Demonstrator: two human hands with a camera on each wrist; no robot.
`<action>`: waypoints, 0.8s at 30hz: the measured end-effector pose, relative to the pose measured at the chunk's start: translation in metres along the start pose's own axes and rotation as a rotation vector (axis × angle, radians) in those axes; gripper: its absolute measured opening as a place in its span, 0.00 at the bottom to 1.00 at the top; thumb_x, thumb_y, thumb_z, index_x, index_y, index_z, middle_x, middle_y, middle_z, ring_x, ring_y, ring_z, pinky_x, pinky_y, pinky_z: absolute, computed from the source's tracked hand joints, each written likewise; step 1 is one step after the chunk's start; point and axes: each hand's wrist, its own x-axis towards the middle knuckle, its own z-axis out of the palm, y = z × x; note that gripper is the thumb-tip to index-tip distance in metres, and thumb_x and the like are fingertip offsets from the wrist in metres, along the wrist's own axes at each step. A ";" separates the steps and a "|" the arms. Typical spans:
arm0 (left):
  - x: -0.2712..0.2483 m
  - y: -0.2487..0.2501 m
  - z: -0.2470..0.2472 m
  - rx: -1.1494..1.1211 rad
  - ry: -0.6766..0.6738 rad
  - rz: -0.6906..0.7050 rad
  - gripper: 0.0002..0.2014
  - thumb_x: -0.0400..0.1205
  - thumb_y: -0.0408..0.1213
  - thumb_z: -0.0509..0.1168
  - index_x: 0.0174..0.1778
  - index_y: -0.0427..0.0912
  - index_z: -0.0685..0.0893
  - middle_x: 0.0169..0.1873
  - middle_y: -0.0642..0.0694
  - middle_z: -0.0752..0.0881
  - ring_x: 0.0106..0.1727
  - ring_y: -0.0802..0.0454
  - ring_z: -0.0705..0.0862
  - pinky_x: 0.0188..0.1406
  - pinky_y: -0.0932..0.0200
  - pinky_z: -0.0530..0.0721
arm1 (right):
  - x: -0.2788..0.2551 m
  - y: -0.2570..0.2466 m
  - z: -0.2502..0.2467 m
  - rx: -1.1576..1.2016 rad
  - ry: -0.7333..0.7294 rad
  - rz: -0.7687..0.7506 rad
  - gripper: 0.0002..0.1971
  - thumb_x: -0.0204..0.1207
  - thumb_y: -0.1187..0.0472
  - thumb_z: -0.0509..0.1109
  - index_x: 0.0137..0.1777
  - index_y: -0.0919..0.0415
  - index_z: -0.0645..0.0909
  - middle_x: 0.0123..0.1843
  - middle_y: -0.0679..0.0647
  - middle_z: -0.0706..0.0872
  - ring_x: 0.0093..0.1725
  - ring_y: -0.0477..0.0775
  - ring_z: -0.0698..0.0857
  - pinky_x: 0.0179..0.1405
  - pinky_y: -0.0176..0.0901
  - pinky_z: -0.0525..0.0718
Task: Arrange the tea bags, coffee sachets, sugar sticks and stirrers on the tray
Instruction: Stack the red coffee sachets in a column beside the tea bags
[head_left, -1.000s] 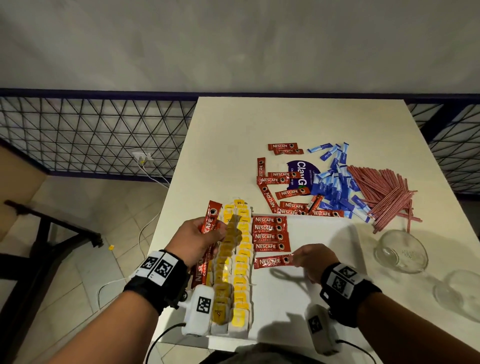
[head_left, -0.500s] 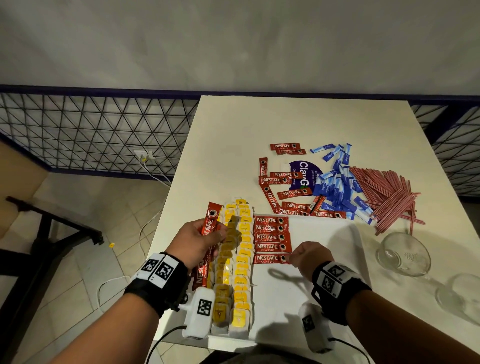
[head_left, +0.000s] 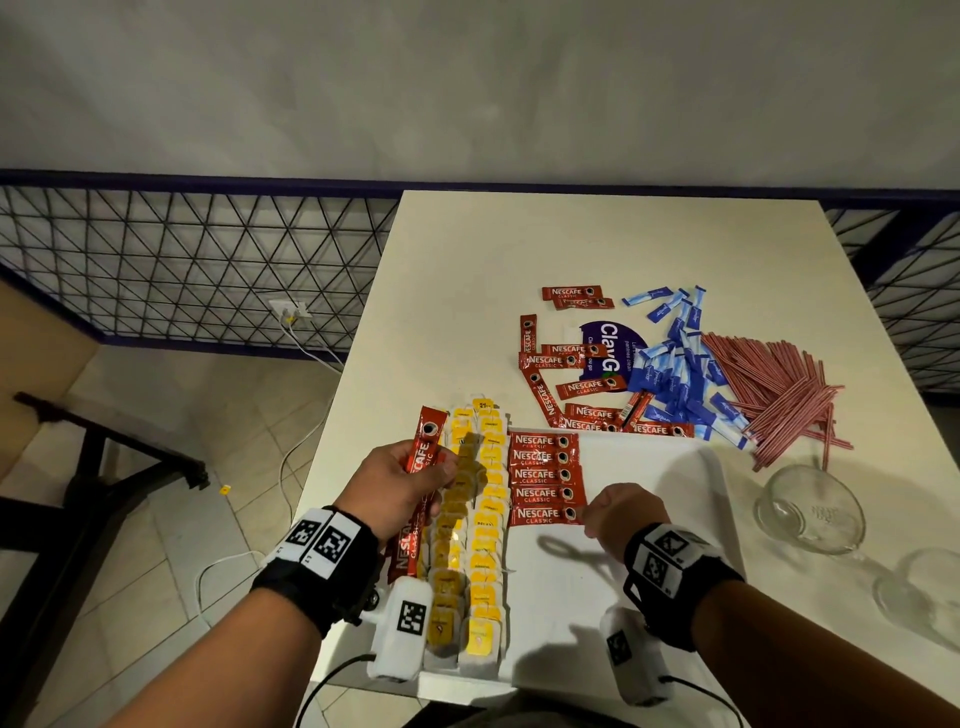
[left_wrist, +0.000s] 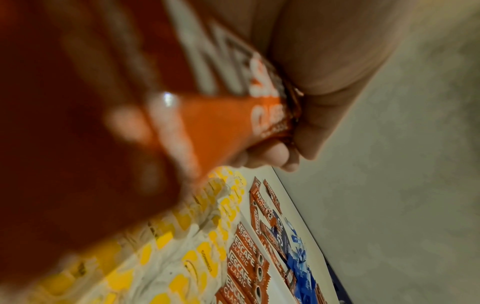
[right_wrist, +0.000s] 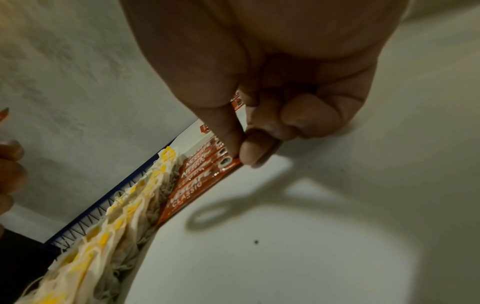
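The white tray (head_left: 639, 582) holds two rows of yellow-tagged tea bags (head_left: 480, 530) along its left side, and beside them a column of several red coffee sachets (head_left: 543, 475). My left hand (head_left: 400, 486) grips a bundle of long red coffee sachets (head_left: 422, 467) (left_wrist: 213, 107) above the tea bags. With thumb and forefinger, my right hand (head_left: 618, 512) (right_wrist: 241, 152) pinches the right end of the nearest sachet in the column (head_left: 545, 515) (right_wrist: 197, 185), which lies flat on the tray. Loose coffee sachets (head_left: 566, 384), blue sugar sticks (head_left: 680, 374) and red stirrers (head_left: 779, 395) lie on the table beyond the tray.
Two clear glass cups (head_left: 810, 512) (head_left: 924, 592) stand on the table to the right of the tray. A purple packet (head_left: 610, 348) lies under the loose sachets. The table's left edge (head_left: 353, 374) drops to a tiled floor, with a mesh railing (head_left: 182, 270) behind.
My right hand has slid the nearest sachet up against the column and squared it with the others. My left hand has kept its bundle in about the same place.
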 end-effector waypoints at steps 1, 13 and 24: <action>0.000 0.000 0.000 0.002 -0.001 0.002 0.05 0.80 0.32 0.71 0.48 0.34 0.86 0.32 0.42 0.85 0.24 0.48 0.78 0.26 0.59 0.78 | 0.000 0.000 0.000 -0.001 -0.013 0.003 0.08 0.74 0.57 0.70 0.48 0.57 0.89 0.48 0.55 0.91 0.52 0.56 0.88 0.52 0.45 0.85; 0.001 0.004 0.002 0.026 -0.004 0.014 0.04 0.80 0.32 0.71 0.46 0.35 0.86 0.31 0.43 0.86 0.24 0.48 0.78 0.27 0.59 0.78 | 0.002 -0.011 -0.002 -0.299 -0.067 -0.005 0.13 0.79 0.49 0.66 0.56 0.57 0.82 0.49 0.49 0.82 0.46 0.48 0.78 0.45 0.37 0.74; -0.005 0.013 0.038 0.365 -0.322 0.016 0.08 0.78 0.33 0.72 0.34 0.44 0.85 0.21 0.51 0.83 0.21 0.54 0.78 0.26 0.65 0.76 | -0.050 -0.060 -0.040 0.320 -0.109 -0.586 0.04 0.76 0.45 0.70 0.46 0.41 0.81 0.44 0.44 0.86 0.44 0.40 0.84 0.45 0.37 0.80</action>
